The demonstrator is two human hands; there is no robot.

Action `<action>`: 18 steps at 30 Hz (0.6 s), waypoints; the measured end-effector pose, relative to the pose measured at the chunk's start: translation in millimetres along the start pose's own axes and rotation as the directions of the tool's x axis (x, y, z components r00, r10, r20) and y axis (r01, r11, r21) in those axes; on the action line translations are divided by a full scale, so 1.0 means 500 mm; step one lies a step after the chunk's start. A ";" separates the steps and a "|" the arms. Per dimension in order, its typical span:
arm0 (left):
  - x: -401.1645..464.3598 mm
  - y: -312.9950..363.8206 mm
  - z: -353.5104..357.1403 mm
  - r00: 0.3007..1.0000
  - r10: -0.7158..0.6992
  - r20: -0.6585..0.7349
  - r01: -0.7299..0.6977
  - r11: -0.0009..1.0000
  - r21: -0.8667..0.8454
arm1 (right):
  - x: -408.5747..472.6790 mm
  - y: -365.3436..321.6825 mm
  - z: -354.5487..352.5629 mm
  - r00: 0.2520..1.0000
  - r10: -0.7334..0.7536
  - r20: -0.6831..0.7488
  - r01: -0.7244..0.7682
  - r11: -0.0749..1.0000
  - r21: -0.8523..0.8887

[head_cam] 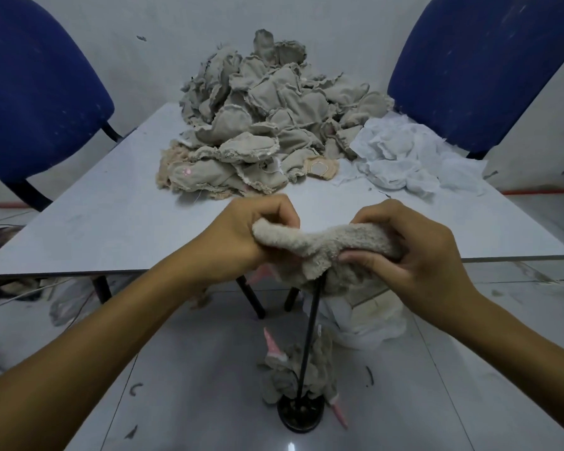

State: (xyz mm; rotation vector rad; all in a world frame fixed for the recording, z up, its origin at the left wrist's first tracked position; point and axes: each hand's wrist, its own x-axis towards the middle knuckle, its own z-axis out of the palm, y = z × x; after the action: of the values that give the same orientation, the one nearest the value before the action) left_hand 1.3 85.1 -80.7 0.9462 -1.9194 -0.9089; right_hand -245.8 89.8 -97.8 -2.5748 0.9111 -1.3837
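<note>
Backing held fleece: grey table, white wall

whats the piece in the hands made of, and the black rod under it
The piece looks like beige plush or fleece: a fuzzy, matte nap covers it. The black rod seems metal or hard plastic, thin, straight and smooth; which cannot be told.

both hands curled, gripping
</note>
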 end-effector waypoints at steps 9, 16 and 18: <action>0.006 0.024 0.014 0.956 -0.162 0.244 0.122 0.978 0.172 | -0.013 -0.003 0.012 1.000 0.009 -0.029 -0.006 0.996 0.087; 0.002 0.038 0.025 0.984 0.171 -0.045 -0.157 0.961 0.228 | -0.018 -0.007 0.017 0.992 -0.028 -0.121 0.043 0.992 0.119; 0.004 0.039 0.026 0.974 0.224 -0.018 -0.211 0.941 0.265 | -0.022 -0.002 0.020 0.998 -0.041 -0.051 0.046 0.995 0.089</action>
State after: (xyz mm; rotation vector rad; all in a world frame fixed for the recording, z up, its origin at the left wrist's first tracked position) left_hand -16.4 95.8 -69.6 0.8729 -2.0881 -0.5083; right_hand -241.9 94.5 -111.5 -2.5191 0.7846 -1.4703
